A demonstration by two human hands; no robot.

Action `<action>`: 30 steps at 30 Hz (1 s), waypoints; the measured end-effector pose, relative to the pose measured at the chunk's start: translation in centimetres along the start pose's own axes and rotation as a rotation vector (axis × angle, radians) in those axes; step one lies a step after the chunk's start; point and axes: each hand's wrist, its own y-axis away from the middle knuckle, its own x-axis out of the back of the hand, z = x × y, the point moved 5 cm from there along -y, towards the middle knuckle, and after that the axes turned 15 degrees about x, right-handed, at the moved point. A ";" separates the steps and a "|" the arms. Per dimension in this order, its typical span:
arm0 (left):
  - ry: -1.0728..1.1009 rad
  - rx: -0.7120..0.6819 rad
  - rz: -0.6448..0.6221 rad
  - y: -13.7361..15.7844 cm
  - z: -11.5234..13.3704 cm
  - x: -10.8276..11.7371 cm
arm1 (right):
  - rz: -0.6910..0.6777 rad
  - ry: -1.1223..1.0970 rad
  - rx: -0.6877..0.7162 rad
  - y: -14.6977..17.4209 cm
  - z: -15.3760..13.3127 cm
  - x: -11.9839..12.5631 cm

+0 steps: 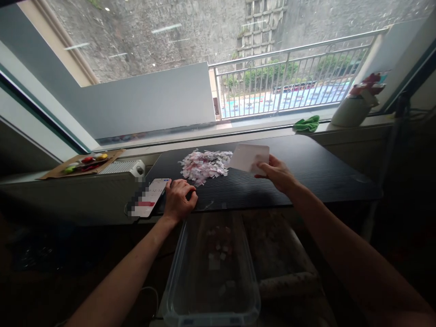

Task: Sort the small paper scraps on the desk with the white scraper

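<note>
Matt dark wood-grain table, clear glossy plastic bin, paper scraps

Big window, dim, perhaps carpeted floor

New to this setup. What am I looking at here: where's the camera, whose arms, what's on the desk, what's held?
There is one picture, from a camera worn on a person's head, looking forward and down, so both bare arms are the wearer's own. The right hand holds a flat white rectangular card upright against a heap of small pink-and-white paper slips on the black wood-grain desk. The left hand rests curled on the desk beside a smartphone with a lit screen. Below the desk edge stands a clear plastic bin with a few slips inside. A window and railing lie beyond.
</note>
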 end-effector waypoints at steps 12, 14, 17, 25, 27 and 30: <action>0.027 0.014 0.010 0.2 0.1 -0.2 | 0.042 0.338 0.195 0.5 2.0 -1.9; 0.030 0.012 0.008 0.3 0.1 -0.3 | 0.010 0.333 0.191 0.7 1.6 -2.2; 0.035 0.014 0.010 0.3 0.1 -0.3 | 0.028 0.290 0.174 0.8 1.0 -2.2; 0.040 0.020 0.017 0.3 0.0 -0.4 | -0.033 0.191 0.137 1.8 0.7 -2.0; 0.041 0.018 0.018 0.3 0.1 -0.4 | -0.071 0.168 0.114 2.4 0.6 -2.0; 0.042 0.021 0.015 0.3 0.1 -0.4 | -0.122 0.156 0.098 3.0 0.4 -2.1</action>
